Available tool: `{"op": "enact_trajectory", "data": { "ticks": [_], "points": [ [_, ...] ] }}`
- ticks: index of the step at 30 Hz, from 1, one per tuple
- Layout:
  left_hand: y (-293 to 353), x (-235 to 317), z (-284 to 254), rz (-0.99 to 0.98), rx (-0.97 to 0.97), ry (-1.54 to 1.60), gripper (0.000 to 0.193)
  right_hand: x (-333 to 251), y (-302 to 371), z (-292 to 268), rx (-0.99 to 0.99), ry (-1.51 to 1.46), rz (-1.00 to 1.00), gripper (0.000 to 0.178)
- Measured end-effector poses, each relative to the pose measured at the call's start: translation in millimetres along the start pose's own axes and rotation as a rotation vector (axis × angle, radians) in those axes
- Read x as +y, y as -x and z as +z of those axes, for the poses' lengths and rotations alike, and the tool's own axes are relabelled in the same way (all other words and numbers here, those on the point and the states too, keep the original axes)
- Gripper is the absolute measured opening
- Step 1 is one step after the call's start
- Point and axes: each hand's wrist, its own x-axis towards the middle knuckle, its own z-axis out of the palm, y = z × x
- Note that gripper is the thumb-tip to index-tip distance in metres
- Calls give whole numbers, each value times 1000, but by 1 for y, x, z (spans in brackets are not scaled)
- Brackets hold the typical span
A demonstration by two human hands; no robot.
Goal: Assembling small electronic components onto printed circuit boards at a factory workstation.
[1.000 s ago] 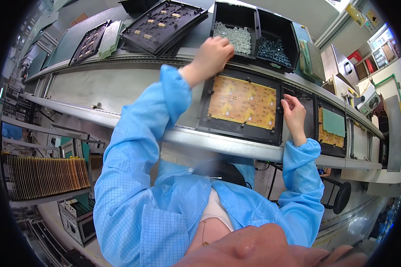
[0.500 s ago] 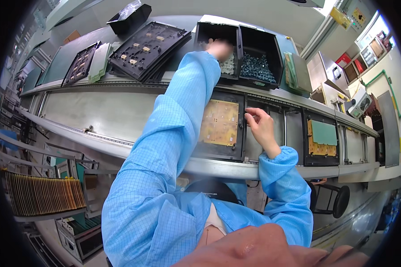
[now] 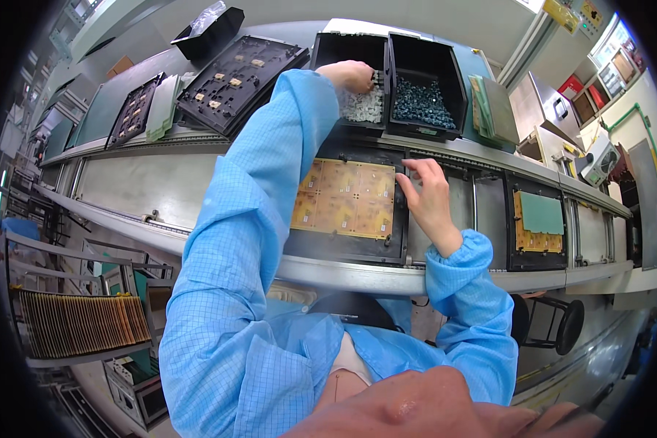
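Left hand [image 3: 352, 76] reaches into a black bin [image 3: 345, 50], its bunched fingers down among small whitish pieces [image 3: 365, 108]; whether they pinch one cannot be told from this angle. The pieces spread below and to the right of that hand, and just to its right a second black bin [image 3: 425, 58] holds dark blue pieces [image 3: 425, 106].

Right hand [image 3: 432, 201], empty and half-curled with thumb parted from fingers, is poised at the right edge of a black frame [image 3: 399, 226]; contact is unclear. A yellow-brown circuit panel [image 3: 354, 193] lies flat in the frame, left of the right hand and on the wearer's side of the left.

Both bins stand on a gray desk [image 3: 285, 35] behind a metal conveyor line [image 3: 153, 182], which carries the frame. Black trays [image 3: 241, 80] are stacked left of the left hand, with green sheets [image 3: 164, 109] farther left. Well to the right of the right hand, a green plate [image 3: 542, 214] covers part of another panel. A rack of upright boards [image 3: 84, 321] is at far lower left of both hands, a black stool [image 3: 569, 327] at lower right of the right.

Blue-sleeved, the left arm stretches far forward; the right is bent, its wrist low over the line.
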Motion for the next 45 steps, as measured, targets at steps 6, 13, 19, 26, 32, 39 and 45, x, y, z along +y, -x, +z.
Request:
{"op": "enact_trajectory", "data": {
  "ticks": [6,13,19,26,32,39,45],
  "points": [
    [26,-14,4,130,8,-108,32,26,-96,-2,169,124,-310,12],
    [76,9,26,191,701,-245,10,86,-253,47,-200,384,110,23],
    [155,45,32,381,845,106,10,138,-292,81,-429,478,195,28],
    [237,73,45,494,761,270,18,112,-273,62,-676,417,123,31],
    [333,92,81,563,220,523,19,87,-254,28,-716,275,107,43],
    [360,86,230,234,-281,768,24,84,-235,7,-637,325,-85,43],
    [304,72,332,92,-465,440,26,88,-209,7,-483,360,-159,40]
  ]
}}
